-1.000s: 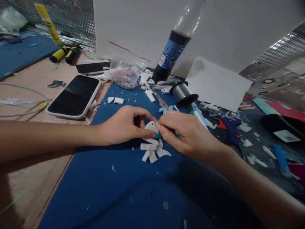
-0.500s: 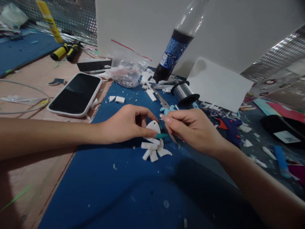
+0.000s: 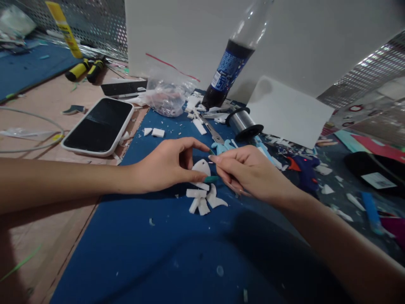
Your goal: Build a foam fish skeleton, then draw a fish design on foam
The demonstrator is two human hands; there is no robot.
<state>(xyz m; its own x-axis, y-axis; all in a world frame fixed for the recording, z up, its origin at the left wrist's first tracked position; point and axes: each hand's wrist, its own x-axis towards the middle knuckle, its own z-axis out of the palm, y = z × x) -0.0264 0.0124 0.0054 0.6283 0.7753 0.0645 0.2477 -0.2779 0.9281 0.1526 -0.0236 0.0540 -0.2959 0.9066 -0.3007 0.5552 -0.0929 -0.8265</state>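
Under my left hand (image 3: 167,166) lies a rounded white foam piece (image 3: 201,167) with a small dark dot near its top. The thumb, with a long green nail, presses along its lower edge, while the index finger arches above it towards my right fingertips. My right hand (image 3: 245,171) is closed in a pinch just right of the piece; a thin, tiny thing seems to stick out from the fingertips, too small to name. Just below, several small white foam strips (image 3: 196,193) and a curved, tail-like foam piece (image 3: 217,198) touch or lie close together on the blue mat (image 3: 152,257).
Behind my hands are light-blue-handled scissors (image 3: 218,139), a wire spool (image 3: 243,123), a dark drink bottle (image 3: 228,69) and a zip bag (image 3: 167,95). A phone (image 3: 99,126) lies left. On the right are a blue glue gun (image 3: 306,171) and foam scraps (image 3: 327,191).
My right hand has shifted slightly left, its fingertips now closer to the foam piece. My left index finger has lifted away from the piece towards the right fingertips.
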